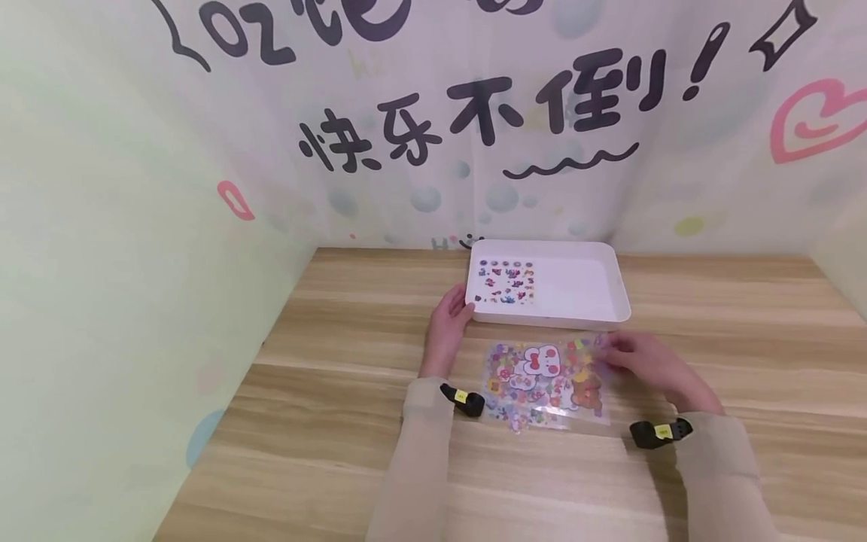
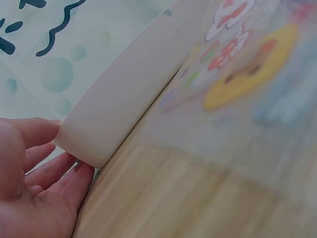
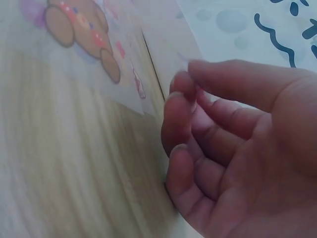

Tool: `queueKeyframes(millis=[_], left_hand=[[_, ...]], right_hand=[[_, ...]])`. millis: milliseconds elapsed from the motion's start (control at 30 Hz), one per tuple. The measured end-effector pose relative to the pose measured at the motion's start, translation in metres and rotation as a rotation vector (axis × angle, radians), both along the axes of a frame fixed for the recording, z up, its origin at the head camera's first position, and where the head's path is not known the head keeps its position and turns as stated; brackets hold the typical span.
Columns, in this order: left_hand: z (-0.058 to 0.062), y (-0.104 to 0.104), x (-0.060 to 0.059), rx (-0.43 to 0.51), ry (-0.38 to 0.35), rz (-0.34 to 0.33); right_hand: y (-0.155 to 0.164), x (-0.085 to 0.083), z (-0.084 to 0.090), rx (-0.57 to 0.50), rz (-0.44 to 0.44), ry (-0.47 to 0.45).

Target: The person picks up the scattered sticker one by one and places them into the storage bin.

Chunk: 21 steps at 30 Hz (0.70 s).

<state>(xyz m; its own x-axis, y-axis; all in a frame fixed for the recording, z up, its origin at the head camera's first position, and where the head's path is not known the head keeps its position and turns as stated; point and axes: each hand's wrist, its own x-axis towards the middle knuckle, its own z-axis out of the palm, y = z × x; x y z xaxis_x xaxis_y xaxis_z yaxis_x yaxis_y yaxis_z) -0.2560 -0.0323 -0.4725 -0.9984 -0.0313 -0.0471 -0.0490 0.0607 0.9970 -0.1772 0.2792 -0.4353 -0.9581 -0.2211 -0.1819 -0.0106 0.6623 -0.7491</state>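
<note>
A white tray (image 1: 612, 297) stands on the wooden table with a small sticker sheet (image 1: 506, 282) lying in its left half. My left hand (image 1: 459, 310) rests against the tray's near left corner (image 2: 99, 124), thumb and straight fingers (image 2: 62, 178) touching the rim. In front of the tray lies a large clear sticker sheet (image 1: 542, 380) with colourful cartoon stickers. My right hand (image 1: 609, 354) hovers at the top right edge of that sheet (image 3: 84, 34). Its fingers are curled, and thumb and forefinger (image 3: 185, 74) pinch a small pale sticker (image 3: 182, 58).
Printed wall panels close in the table at the back and on both sides. Bare wooden tabletop (image 1: 318, 421) stretches to the left, to the right and toward me. Black straps (image 1: 467, 399) sit on both wrists.
</note>
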Motion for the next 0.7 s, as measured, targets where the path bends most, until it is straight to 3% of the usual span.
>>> queueKeyframes(millis=[333, 700], left_hand=[[0.0022, 0.0002, -0.0004, 0.016, 0.004, 0.004], [0.0019, 0.0021, 0.0011, 0.013, 0.012, 0.014]], right_hand=[[0.0039, -0.0023, -0.0028, -0.092, -0.034, -0.053], [0.007, -0.0028, -0.0034, -0.107, -0.059, -0.081]])
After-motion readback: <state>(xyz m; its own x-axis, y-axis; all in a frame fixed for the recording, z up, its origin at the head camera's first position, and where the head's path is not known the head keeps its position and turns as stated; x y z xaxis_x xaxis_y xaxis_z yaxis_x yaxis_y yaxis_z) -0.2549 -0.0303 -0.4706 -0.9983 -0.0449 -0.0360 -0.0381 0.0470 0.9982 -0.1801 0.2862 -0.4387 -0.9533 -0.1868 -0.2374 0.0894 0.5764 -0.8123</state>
